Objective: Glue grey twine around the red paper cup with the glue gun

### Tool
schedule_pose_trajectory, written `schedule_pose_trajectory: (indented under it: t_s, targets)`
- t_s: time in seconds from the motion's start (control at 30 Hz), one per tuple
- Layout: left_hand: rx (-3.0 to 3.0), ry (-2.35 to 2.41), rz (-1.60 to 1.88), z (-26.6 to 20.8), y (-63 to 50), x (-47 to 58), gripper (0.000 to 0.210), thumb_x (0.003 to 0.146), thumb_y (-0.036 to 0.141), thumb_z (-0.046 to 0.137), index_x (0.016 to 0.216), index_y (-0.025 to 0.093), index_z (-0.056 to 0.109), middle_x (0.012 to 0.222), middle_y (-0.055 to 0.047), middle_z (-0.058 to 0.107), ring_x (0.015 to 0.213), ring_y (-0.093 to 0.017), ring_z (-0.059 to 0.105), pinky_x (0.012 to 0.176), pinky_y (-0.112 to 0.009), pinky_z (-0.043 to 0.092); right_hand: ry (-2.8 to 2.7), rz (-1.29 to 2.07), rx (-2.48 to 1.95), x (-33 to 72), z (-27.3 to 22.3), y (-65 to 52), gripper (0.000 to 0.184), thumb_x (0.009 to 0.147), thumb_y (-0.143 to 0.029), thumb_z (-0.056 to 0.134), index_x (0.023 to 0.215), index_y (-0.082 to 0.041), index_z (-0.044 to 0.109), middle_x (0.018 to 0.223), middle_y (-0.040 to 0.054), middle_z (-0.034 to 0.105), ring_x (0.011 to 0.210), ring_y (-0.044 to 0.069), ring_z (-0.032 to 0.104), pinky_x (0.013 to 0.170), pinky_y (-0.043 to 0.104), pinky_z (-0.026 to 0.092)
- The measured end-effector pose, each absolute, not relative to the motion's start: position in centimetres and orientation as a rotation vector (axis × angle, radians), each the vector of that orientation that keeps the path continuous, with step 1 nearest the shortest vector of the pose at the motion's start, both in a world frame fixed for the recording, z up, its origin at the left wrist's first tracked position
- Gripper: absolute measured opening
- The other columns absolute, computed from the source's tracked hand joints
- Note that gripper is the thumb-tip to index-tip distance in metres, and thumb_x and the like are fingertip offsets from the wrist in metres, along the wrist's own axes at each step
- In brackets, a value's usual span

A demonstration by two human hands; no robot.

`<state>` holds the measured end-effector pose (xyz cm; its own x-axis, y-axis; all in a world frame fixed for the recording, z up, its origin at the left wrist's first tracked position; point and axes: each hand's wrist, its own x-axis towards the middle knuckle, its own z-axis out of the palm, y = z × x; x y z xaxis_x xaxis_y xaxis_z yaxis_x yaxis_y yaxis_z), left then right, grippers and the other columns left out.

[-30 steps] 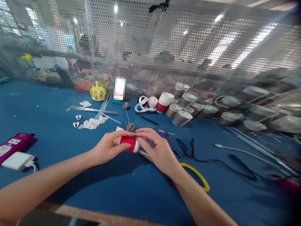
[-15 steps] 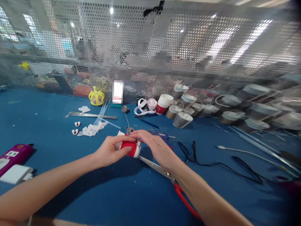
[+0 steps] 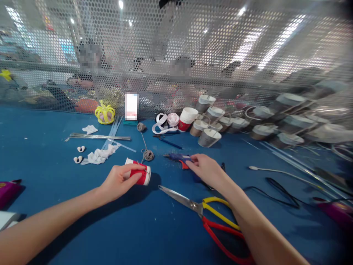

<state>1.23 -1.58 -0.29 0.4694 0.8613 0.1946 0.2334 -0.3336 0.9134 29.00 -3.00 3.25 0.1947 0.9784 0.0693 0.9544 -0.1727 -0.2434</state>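
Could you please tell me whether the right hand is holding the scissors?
No, the right hand touches the glue gun, while the scissors lie on the table.

- One camera sits on the person's head, high over the desk (image 3: 124, 228).
- It looks forward and down, so we see what the person sees.
- The left arm (image 3: 55, 217) comes in from the bottom left corner of the view, and the right arm (image 3: 256, 217) from the bottom edge, toward the right.
- The desk's far edge is farther away, and the wall with holes (image 3: 154, 33) fills the top.
- The view is very wide, and its right side looks blurry.
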Motion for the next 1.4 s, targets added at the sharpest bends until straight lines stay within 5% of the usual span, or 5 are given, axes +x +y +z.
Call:
schedule_pose_trajectory:
  t_s: [0.27,0.5,0.77,0.93,1.4]
  targets:
    - [2.111,0.980,0.859,-1.3,-0.9,0.8,0.025,0.081,0.026,0.053,0.098,0.016,0.067,0.083,-0.005,0.073,0.067,-0.015,0.066,0.063,-0.023,0.052,-1.827,0.161,-2.366,29.8,0.7,-2.3,0.029,0.072,-0.021,0.054,0.097,-0.007,0.059,0.092,0.0201,0.064,0.081,0.030,0.063,0.067,0.035,0.047]
    - [2.066,1.019,0.810,-0.4,-0.8,0.7,0.025,0.081,0.027,0.052,0.098,0.017,0.067,0.094,-0.005,0.072,0.080,-0.018,0.067,0.076,-0.026,0.051,-1.839,0.254,-2.353,30.3,0.8,-2.8,0.010,0.067,-0.019,0.057,0.075,-0.016,0.061,0.080,0.0123,0.066,0.078,0.027,0.064,0.067,0.031,0.045]
    - [1.910,1.001,0.753,0.0,0.1,0.1,0.025,0.081,0.025,0.051,0.099,0.019,0.067,0.098,-0.005,0.070,0.086,-0.018,0.065,0.077,-0.028,0.051,-1.540,0.442,-2.171,29.2,2.8,-3.1,0.031,0.072,-0.022,0.053,0.102,-0.012,0.054,0.095,0.0137,0.066,0.083,0.022,0.063,0.067,0.028,0.047]
    - [1.938,0.982,0.783,0.4,0.0,0.7,0.024,0.080,0.024,0.053,0.097,0.018,0.067,0.096,-0.006,0.070,0.086,-0.018,0.065,0.080,-0.029,0.050,-1.176,1.064,-1.679,27.4,5.4,-4.3,0.026,0.064,-0.040,0.067,0.069,-0.018,0.054,0.056,-0.0012,0.055,0.049,0.011,0.051,0.049,0.023,0.042]
    - [2.102,0.902,0.840,-1.0,-0.7,0.6,0.024,0.081,0.024,0.051,0.099,0.015,0.065,0.077,-0.004,0.071,0.063,-0.012,0.063,0.063,-0.020,0.049,-1.499,0.974,-1.790,24.1,3.5,-6.5,0.028,0.070,-0.045,0.061,0.065,-0.017,0.063,0.045,-0.0012,0.054,0.041,0.012,0.050,0.041,0.024,0.043]
